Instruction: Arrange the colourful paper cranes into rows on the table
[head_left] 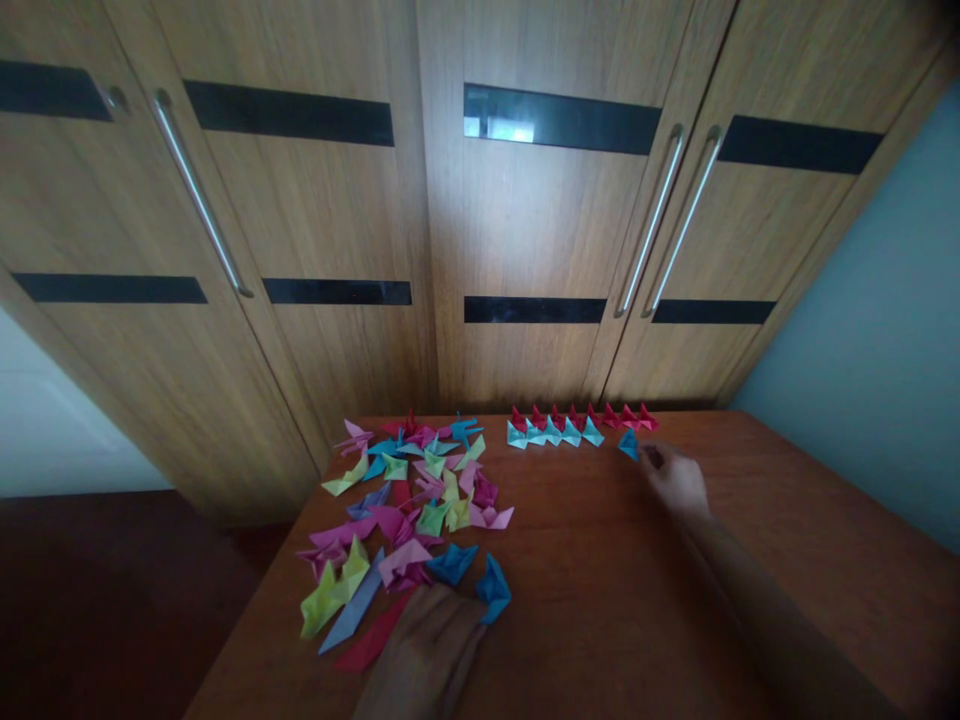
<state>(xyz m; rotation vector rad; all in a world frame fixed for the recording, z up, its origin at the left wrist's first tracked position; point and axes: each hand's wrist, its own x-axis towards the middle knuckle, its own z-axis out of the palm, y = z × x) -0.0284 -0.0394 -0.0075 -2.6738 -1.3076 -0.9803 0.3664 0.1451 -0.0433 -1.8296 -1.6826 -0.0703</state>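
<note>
Your red row (575, 415) and pale row (553, 432) stand; a mixed pile (391, 520) remains. Right hand (679, 485) pinches a blue fold (628, 444); left hand (435, 632), grip unclear.

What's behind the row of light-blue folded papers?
A row of red papers reaching further right, then wooden wardrobe doors. Where the light-blue papers overlap, the red papers' lower parts are hidden.

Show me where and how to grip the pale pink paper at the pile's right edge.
Pinch the right tip of the pale pink paper, probably best from its right: that tip juts outward, while its left end crowds the yellow-green paper.
</note>
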